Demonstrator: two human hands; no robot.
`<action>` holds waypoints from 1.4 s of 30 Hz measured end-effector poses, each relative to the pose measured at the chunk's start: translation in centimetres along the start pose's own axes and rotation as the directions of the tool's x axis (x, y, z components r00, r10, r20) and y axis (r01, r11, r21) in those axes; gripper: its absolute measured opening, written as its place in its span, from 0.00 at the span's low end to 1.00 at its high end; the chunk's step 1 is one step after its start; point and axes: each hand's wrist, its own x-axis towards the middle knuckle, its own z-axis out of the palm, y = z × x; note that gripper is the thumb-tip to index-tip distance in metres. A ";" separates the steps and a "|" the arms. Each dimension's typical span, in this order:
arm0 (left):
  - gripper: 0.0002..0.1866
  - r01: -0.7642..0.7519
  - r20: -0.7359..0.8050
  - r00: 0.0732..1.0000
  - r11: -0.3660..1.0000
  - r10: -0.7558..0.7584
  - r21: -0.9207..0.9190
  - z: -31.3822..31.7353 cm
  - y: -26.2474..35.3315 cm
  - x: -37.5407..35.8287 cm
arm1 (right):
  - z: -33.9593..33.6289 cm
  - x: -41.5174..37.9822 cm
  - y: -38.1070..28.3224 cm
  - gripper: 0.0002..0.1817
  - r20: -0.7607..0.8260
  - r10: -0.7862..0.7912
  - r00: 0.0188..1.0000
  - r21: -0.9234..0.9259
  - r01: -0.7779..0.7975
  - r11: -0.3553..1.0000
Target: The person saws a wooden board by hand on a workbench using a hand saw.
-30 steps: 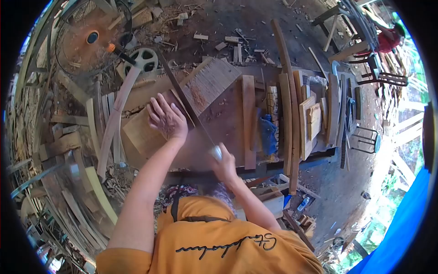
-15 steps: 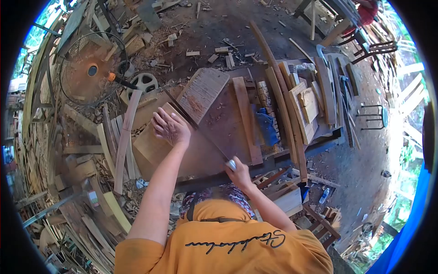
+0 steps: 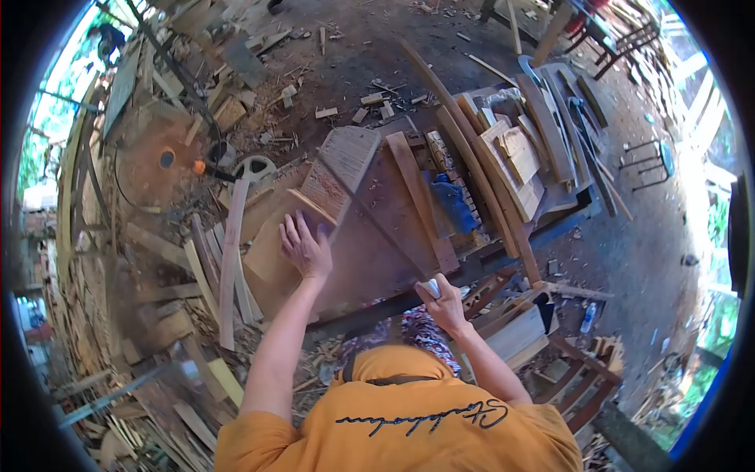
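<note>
My right hand (image 3: 443, 303) is wrapped round the pale handle of a long, thin hand saw (image 3: 383, 230). The saw's blade runs up and left over the workbench (image 3: 354, 271). My left hand (image 3: 305, 248), fingers spread, presses on a light wooden board (image 3: 267, 250) at the bench's left side. A narrow raised wood edge (image 3: 311, 207) stands just beyond its fingertips. Past the blade lies a thick wood block (image 3: 346, 161) with sawdust on it.
A fan (image 3: 167, 159) stands at the upper left. Long curved planks (image 3: 480, 161) and stacked boards (image 3: 515, 153) lie on the right. A blue cloth (image 3: 454, 204) sits between planks. A stool (image 3: 664, 159) is at far right, and scrap wood covers the ground.
The view has shifted and turned. My right hand has moved right and toward my body with the saw, away from my left hand. The blade now lies clear of the raised wood edge.
</note>
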 end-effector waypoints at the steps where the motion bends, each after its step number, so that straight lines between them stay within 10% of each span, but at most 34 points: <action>1: 0.32 -0.032 -0.005 0.999 0.999 0.032 0.011 0.1 -0.3 1.2 | 0.8 0.5 0.2 0.14 -0.022 0.006 1.000 0.025 -0.005 1.000; 5: 0.30 0.131 -0.152 0.977 0.984 -0.148 -0.118 1.8 -1.1 7.2 | 4.2 2.8 -0.1 0.17 -0.011 -0.200 0.980 -0.139 0.196 0.971; 7: 0.30 0.320 0.132 0.933 0.939 -0.336 0.129 0.8 -0.4 8.5 | 5.6 3.6 -0.6 0.16 -0.004 -0.281 0.960 -0.198 0.275 0.941; 22: 0.26 0.272 -0.140 0.961 0.915 -0.239 0.299 4.3 -0.5 5.9 | 7.0 7.5 -1.8 0.10 0.189 -0.255 0.948 -0.230 0.296 0.927; 42: 0.25 0.278 -0.042 0.960 0.932 -0.276 0.235 2.0 0.9 6.0 | 7.8 8.0 -4.7 0.08 0.225 -0.098 0.970 -0.128 0.129 0.983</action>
